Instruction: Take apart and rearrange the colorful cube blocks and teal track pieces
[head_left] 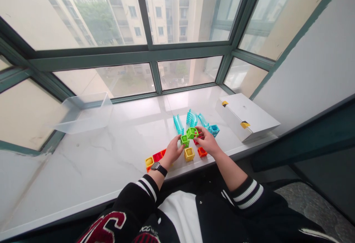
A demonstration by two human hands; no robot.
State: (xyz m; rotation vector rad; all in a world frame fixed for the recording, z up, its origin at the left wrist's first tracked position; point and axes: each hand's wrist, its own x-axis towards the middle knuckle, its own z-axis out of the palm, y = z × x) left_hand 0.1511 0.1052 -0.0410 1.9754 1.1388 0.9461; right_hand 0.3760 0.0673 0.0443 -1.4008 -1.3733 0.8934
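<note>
My left hand [174, 150] is closed on a green cube block [184, 140], fingers at its left side. In my right hand [208, 141] is a second green cube block [191, 133], held a little higher and touching or almost touching the first. Just below them a yellow cube block [189, 154] sits on the sill, with an orange-red block [202, 152] to its right. A red block [198, 138] is partly hidden behind my right fingers. Beside my left wrist lies a group of red, orange and yellow blocks [157, 157], partly covered by the hand.
Translucent teal track pieces [178, 124] and a blue cube block [214, 130] lie beyond my hands. A clear plastic bin [83, 119] stands at the left, a white box [246, 115] with yellow-black tabs at the right. Green-framed windows [155, 52] border the marble-look sill [116, 154].
</note>
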